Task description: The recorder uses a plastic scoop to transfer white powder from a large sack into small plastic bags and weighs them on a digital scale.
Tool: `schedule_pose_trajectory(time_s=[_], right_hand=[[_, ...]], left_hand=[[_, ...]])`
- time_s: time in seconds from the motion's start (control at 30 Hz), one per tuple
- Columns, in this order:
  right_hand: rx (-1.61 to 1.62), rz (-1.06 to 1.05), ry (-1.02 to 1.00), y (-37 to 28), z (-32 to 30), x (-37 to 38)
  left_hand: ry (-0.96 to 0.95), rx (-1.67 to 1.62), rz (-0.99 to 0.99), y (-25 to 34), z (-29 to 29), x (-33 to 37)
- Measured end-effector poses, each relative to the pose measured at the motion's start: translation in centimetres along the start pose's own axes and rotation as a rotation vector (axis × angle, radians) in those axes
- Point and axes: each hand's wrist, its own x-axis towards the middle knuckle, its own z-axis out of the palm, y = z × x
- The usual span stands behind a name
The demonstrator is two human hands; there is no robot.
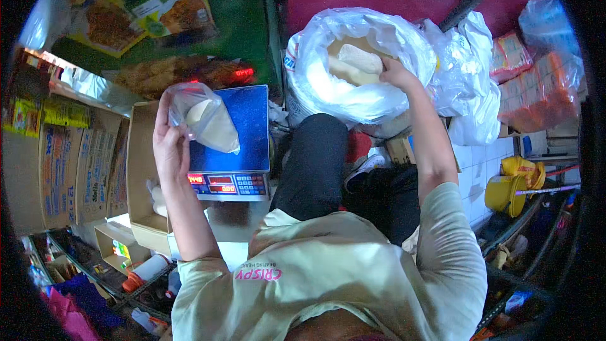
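bag: in l hand, over scale; i can't tell if touching.
l fingers: pinching bag's top edge.
r hand: fingers closed on scoop end, tips hidden fr me.
handling: bag prob light, limp, slippery; i'd hold by rim, thin sides may tear.
bag contents: pale powder, low.
sack: open, pale powder + scoop in it.

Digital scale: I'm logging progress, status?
Left hand gripping part-filled plastic bag over digital scale. Right hand at white scoop in open sack. No obstruction visible.
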Motion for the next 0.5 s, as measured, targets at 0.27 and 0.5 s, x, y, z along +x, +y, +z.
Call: schedule_pose_trajectory(time_s=[0.27, 0.5], right_hand=[[0.024, -0.073, 0.019, -2.1, -1.0, -1.5], [-0.028, -0.14, -0.044, -10.3, -2.6, -5.0]], left_hand=[[-0.113, 0.074, -0.089, -0.5, 1.4, -0.4], [-0.158, 0.053, -0.132, -0.9, 0.3, 0.3]])
